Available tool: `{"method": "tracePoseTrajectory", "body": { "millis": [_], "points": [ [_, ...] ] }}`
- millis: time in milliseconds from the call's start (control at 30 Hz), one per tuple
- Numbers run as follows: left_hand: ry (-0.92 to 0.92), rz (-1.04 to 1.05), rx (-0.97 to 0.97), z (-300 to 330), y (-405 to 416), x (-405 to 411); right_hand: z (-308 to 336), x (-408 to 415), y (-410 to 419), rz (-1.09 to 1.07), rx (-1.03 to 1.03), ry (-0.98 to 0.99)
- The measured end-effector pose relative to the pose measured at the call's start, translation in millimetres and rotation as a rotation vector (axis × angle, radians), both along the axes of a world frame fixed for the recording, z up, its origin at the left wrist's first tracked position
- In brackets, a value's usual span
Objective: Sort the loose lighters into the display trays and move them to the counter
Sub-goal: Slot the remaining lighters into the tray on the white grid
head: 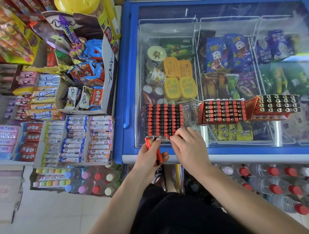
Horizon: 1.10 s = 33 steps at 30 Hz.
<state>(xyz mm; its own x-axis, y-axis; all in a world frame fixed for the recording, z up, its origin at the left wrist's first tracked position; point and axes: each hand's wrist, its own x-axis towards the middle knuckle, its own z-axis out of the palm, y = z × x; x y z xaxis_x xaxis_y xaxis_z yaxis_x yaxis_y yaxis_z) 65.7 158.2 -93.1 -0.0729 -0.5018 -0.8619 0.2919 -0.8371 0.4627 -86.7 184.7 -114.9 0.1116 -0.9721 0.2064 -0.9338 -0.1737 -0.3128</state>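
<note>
Blue freezer's glass lid (215, 10), three lighter trays (164, 119) on it

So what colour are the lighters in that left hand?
Red lighters, gripped in the left hand; head view.

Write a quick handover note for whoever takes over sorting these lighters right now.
Left hand grips a bunch of loose red lighters at the freezer's front edge.
Right hand has its fingers at the near edge of the left tray, seemingly slotting one in.
Three trays sit on the freezer lid: left, middle tray, right tray.
Left: empty the bunch, carry trays to the counter.
</note>
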Motion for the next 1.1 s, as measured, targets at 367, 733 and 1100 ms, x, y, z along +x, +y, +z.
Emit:
{"method": "tracePoseTrajectory", "body": {
  "millis": [367, 733, 1100],
  "points": [
    [-0.027, -0.13, -0.065, 3, 2, 4, 2, 5, -5, -0.186, 0.091, -0.185],
    [0.062, -0.208, -0.134, 5, 4, 11, 31, 13, 4, -0.195, 0.202, -0.496],
    [-0.034, -0.234, -0.204, -1, 4, 18, 41, 12, -7, -0.257, 0.487, -0.771]
  ]
}}
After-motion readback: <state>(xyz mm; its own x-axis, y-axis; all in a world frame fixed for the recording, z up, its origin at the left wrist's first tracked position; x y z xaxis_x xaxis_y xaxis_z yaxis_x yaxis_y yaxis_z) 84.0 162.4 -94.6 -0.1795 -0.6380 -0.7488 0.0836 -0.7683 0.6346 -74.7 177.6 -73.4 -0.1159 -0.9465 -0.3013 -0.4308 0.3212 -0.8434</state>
